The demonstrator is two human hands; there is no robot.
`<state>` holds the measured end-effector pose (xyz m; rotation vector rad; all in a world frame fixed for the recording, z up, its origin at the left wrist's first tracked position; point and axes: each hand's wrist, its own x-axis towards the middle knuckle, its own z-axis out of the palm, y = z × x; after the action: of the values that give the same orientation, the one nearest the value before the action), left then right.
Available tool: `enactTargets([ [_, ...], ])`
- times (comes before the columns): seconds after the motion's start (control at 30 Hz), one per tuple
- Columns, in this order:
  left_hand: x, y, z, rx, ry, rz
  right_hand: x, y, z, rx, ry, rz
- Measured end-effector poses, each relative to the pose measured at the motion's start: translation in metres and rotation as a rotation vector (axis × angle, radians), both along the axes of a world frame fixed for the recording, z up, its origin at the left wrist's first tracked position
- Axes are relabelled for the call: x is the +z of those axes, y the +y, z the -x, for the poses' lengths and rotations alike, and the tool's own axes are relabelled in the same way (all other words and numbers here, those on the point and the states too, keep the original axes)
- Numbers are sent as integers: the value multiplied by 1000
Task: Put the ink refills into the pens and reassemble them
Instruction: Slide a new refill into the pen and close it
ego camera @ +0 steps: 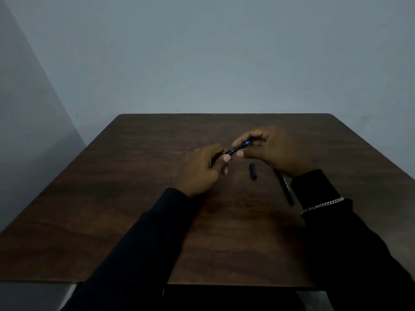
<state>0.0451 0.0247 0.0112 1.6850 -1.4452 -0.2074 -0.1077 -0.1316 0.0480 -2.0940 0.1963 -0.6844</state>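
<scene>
Pen (238,149), dark with a blue section: held in the air above the surface (125,198) at the centre of the frame, slanting up to the right.
Left hand (199,173): fingers (216,149) curled round the pen's lower left end.
Right hand (272,151): fingers and thumb pinching the pen's upper right, blue end.
Refill: whether it is inside cannot be told.
Short black piece (252,170): lying on the surface just below the hands, apart from both.
Second black pen (285,188): lying on the surface right of centre, far end hidden under the right wrist, pale print on the barrel.
Chain bracelet (321,206): over the dark right sleeve (350,243).
Grey wall (202,52): across the upper frame, dimly lit.
</scene>
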Motion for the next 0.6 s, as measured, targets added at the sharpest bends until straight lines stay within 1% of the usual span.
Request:
enactTargets([
  [0.1,0,0,0,-20,-28,37,0,2,-1,-24,10,-51],
  [0.17,-2,-1,-1,-21,-28,38,1,5,-1,-40,35,-49],
  [0.27,-3,-1,-1,-24,-46,16,0,8,-3,-141,100,137],
  [0.33,-3,-1,0,-30,-55,25,0,8,-2,-180,109,215],
  [0.4,-1,0,0,-27,-53,29,0,6,-1,-169,82,187],
  [0.5,1,1,2,-19,-60,18,1,3,0,-27,85,3],
  [0.53,1,1,3,-17,-56,10,0,2,0,3,76,-20],
  [0.6,2,2,4,-15,-46,-2,0,0,0,7,61,11],
])
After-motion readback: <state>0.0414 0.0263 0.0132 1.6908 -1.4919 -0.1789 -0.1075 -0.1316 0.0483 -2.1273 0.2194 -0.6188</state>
